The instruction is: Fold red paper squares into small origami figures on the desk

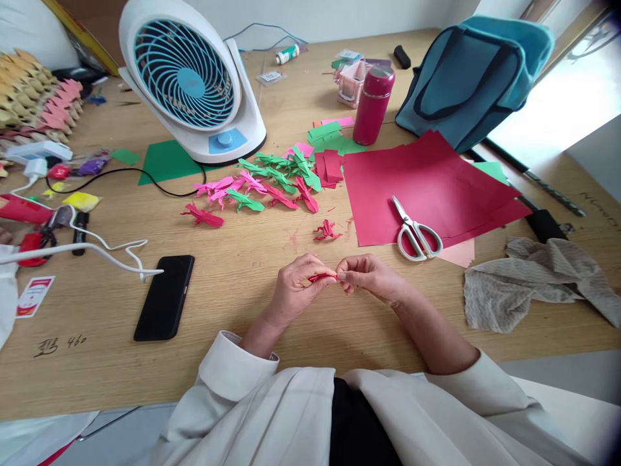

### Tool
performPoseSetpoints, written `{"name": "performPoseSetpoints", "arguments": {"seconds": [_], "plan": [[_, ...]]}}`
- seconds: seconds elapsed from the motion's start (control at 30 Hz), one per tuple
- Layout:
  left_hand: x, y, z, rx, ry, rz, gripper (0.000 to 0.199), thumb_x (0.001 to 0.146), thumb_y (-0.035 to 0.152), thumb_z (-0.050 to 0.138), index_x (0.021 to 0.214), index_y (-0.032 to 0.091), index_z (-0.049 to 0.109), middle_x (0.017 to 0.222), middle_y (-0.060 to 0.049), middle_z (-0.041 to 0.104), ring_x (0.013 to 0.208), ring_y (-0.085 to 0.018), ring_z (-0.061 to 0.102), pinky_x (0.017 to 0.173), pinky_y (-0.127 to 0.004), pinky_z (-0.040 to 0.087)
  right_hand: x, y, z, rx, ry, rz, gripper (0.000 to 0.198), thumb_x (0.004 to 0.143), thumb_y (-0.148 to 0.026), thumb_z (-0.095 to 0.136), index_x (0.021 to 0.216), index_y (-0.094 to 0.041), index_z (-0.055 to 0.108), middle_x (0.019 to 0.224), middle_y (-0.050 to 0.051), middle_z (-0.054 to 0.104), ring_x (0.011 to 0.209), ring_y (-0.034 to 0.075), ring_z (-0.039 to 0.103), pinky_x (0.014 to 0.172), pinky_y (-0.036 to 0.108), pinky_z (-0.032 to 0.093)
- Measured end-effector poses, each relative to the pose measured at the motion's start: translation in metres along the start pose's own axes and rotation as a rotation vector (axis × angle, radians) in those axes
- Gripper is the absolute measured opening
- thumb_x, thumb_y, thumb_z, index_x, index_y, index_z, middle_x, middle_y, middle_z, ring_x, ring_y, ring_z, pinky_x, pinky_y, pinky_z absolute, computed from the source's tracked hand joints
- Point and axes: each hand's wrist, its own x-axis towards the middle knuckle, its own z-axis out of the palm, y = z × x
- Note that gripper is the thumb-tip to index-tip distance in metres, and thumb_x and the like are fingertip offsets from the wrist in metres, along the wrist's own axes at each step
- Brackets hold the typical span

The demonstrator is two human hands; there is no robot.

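Observation:
Between my two hands, over the front of the table, is a small folded piece of red paper (pixel 322 277). My left hand (pixel 301 283) is closed around most of it, fingers above and thumb below. My right hand (pixel 365 276) pinches its right tip between thumb and forefinger. Much of the piece is hidden by the fingers. Just beyond lies a red folded paper figure (pixel 327 230) with thin legs. Farther back is a pile of green, pink and red folded paper figures (pixel 276 175). White-handled scissors (pixel 418 238) rest on large red paper sheets (pixel 388 175) to the right.
A white fan (pixel 226 129) stands at the back left, a magenta flask (pixel 373 107) and blue bag (pixel 466 77) at the back right. A black phone (pixel 165 298) lies left, near a white cable (pixel 97 248). A grey cloth (pixel 514 285) lies right.

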Motion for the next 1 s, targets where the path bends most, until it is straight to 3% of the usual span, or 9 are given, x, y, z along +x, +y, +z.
{"name": "performPoseSetpoints", "arguments": {"seconds": [0.4, 1.0], "plan": [[-0.001, 0.000, 0.002, -0.011, 0.020, -0.013, 0.006, 0.084, 0.024, 0.072, 0.083, 0.018, 0.072, 0.076, -0.003, 0.067, 0.073, -0.013, 0.061, 0.073, -0.027, 0.051, -0.001, -0.004, 0.000, -0.091, -0.021, -0.064, 0.040, 0.067, -0.051, 0.082, 0.074, -0.015, 0.068, 0.063, 0.000, 0.063, 0.057, 0.009, 0.055, 0.058, 0.023, 0.046], [-0.002, 0.000, 0.003, -0.119, 0.002, -0.147, 0.007, 0.083, 0.022, 0.073, 0.079, 0.016, 0.069, 0.077, -0.002, 0.063, 0.075, -0.013, 0.060, 0.069, -0.024, 0.048, -0.004, 0.009, 0.000, -0.381, 0.041, -0.254, 0.029, 0.087, -0.042, 0.064, 0.080, -0.015, 0.064, 0.064, -0.002, 0.057, 0.055, 0.009, 0.044, 0.050, 0.022, 0.032]]}}
